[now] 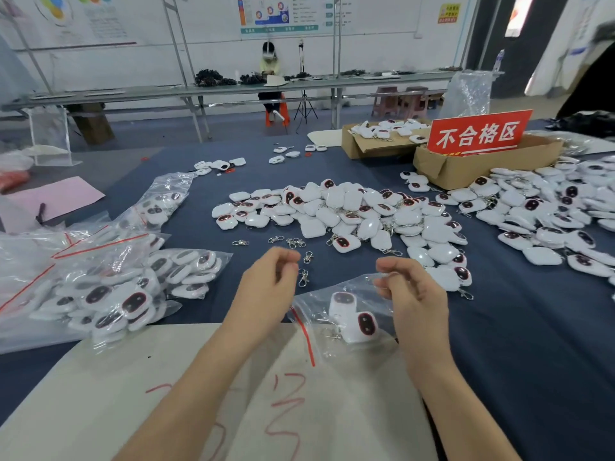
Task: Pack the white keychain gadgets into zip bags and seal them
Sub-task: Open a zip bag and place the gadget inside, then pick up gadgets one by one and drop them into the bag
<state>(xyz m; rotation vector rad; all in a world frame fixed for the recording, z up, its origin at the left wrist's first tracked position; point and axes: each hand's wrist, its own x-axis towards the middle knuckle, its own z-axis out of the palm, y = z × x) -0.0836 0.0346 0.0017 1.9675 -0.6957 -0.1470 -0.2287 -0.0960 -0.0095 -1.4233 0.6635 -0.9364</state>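
Note:
A clear zip bag with a red seal line lies at the near edge of the blue cloth. It holds two white keychain gadgets with dark oval faces. My right hand pinches the bag's far right edge with curled fingers. My left hand hovers to the left of the bag, fingers curled against the thumb, and I see nothing in it. A big heap of loose gadgets lies just beyond both hands. Loose metal clasps are scattered between that heap and my hands.
Filled zip bags pile up at the left. Two cardboard boxes stand at the far right, one with a red sign, beside another gadget heap. A beige sheet lies under my forearms. A person sits at a far bench.

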